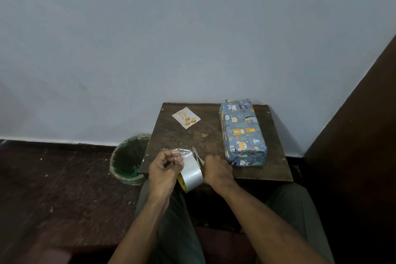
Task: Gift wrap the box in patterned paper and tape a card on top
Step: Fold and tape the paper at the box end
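- The box point(243, 133) sits on the right side of the small dark table point(205, 135), already covered in blue paper printed with bears and other animals; its far end is close to the wall point(150, 38), its near end shows the folded flaps
- The card point(186, 118) lies flat and turned at an angle near the far left corner of the table, well apart from the box; it is pale with gold balloons and gold lettering, too small to read
- Down at the near edge, the left hand point(164, 169) is curled around a wide roll of tape point(191, 172); its fingertips point(176, 155) pinch a loose clear strip lifted off the top of the roll
- The right hand point(217, 170) is closed just beside the roll on its right; a pair of scissors point(198, 156) pokes out from it, blades pointing away and slightly apart, right next to the strip; the handles are hidden under the fingers
- The two hands are close together with only the roll between them; both sit near the box's near end, neither touching it
- A green-lined bin point(128, 161) stands on the dark floor point(53, 188), tucked against the table's left edge
- The person's knees in grey-green trousers point(171, 231) sit under the near edge
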